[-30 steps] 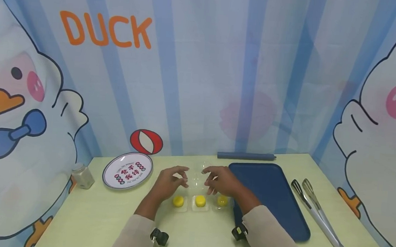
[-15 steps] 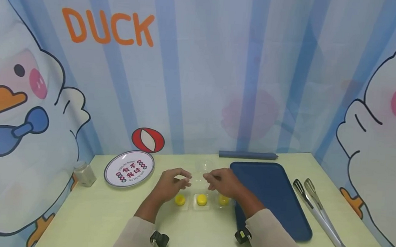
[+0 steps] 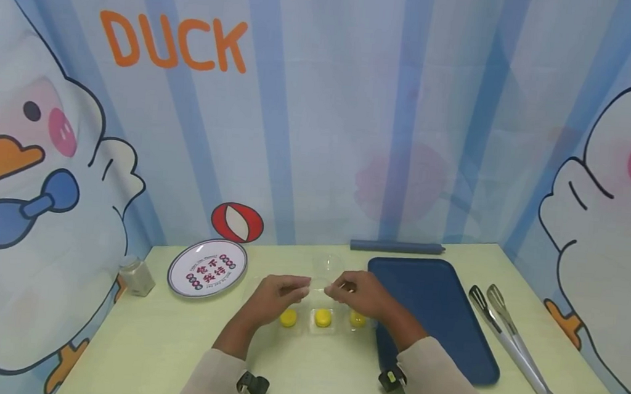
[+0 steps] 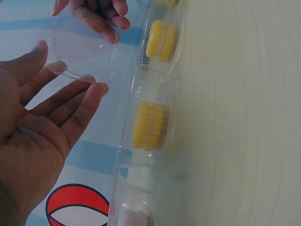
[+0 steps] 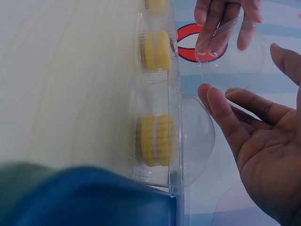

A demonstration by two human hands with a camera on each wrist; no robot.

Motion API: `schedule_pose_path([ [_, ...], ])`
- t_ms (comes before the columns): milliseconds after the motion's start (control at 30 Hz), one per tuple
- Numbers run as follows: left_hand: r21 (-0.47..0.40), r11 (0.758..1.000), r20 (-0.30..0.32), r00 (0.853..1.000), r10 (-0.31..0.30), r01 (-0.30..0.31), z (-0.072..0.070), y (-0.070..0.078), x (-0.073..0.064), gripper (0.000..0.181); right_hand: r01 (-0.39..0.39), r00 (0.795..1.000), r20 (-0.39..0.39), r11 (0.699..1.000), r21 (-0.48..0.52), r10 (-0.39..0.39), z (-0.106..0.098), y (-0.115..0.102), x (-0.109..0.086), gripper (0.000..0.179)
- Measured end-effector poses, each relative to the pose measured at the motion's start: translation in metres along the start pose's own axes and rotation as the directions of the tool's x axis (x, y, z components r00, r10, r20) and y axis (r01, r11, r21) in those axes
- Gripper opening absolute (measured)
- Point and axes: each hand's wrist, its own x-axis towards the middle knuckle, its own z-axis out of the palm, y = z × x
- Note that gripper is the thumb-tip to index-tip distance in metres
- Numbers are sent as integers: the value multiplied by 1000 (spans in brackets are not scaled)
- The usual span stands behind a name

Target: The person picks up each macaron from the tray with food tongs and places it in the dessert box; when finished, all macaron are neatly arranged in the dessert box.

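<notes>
A thin, clear plastic round piece (image 4: pixel 77 47) is held upright between my two hands by its edges. My left hand (image 3: pixel 276 299) pinches its left side between thumb and fingers. On the opposite side, my right hand (image 3: pixel 362 293) grips the edge with thumb and fingertips. Nearer to me, yellow macarons sit in a clear plastic tray (image 4: pixel 120 160): a left one (image 3: pixel 287 317), a middle one (image 3: pixel 323 317) and a right one (image 3: pixel 358 319). A pale pink macaron (image 4: pixel 134 219) shows at the tray's end. A clear domed piece (image 3: pixel 328 263) stands behind the hands.
At the left stand a white plate (image 3: pixel 206 269) with red characters and a small shaker (image 3: pixel 137 277). A dark blue tray (image 3: pixel 434 311) lies right of my right hand, with metal tongs (image 3: pixel 515 349) beyond it. A blue-grey bar (image 3: pixel 397 247) lies along the back edge.
My hands have drawn closer together. My left fingers have straightened and closed toward the thumb at the clear piece, while the right fingertips have come together on it. Macarons stay put.
</notes>
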Motion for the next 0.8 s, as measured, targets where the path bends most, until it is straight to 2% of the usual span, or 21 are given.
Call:
schedule_pose_path([
  [100,29,1000,3,1000,0,0,0,-2,0,44,-1,1000,13,1000,1,1,0,0,-2,38],
  [267,96,994,39,997,-61,57,0,-4,-2,50,31,999,30,998,52,-33,-1,2,-5,44],
  [400,135,988,56,995,-85,77,1,-2,-4,52,57,997,48,995,85,-61,-2,5,-7,50],
  [600,136,988,12,997,-73,71,8,-1,-8,54,80,993,83,996,39,-83,-4,5,-11,57],
  [800,146,989,-28,1000,13,-9,16,-5,-14,56,99,994,49,995,-32,-98,-2,9,-17,56],
])
